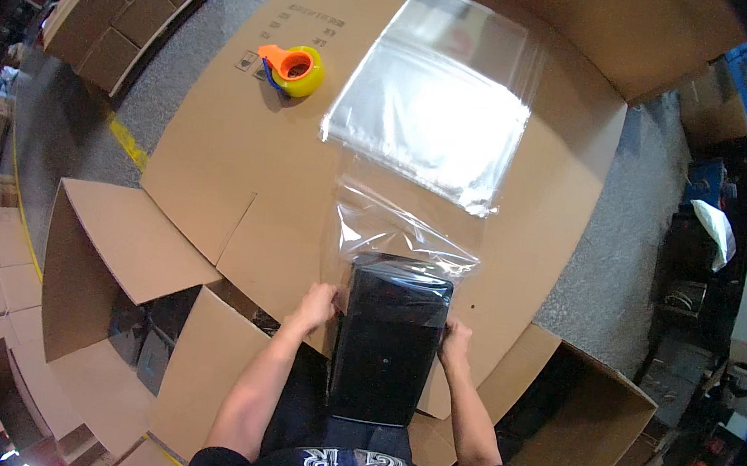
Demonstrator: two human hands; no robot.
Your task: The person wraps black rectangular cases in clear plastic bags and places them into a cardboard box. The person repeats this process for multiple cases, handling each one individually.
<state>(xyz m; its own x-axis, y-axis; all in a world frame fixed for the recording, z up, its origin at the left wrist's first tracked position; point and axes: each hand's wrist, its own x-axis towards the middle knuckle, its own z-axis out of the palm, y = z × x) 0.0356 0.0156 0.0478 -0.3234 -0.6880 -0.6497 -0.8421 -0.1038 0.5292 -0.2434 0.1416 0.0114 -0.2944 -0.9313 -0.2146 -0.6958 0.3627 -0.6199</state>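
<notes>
A black, flat rectangular case lies lengthwise in front of my body, its far end inside a clear plastic bag. The bag's loose end spreads crumpled on the cardboard beyond the case. At the left side of the case my left hand is closed, fingers pinching the bag's edge. On the opposite side, my right hand is closed at the bag's edge too, its fingertips partly hidden by the case. Farther off lies a stack of flat clear plastic bags, shining under the light.
The cardboard work surface carries a yellow tape roll in an orange dispenser. Open cartons stand at its near left and near right. Stacked cardboard sits far left, and another large carton far right.
</notes>
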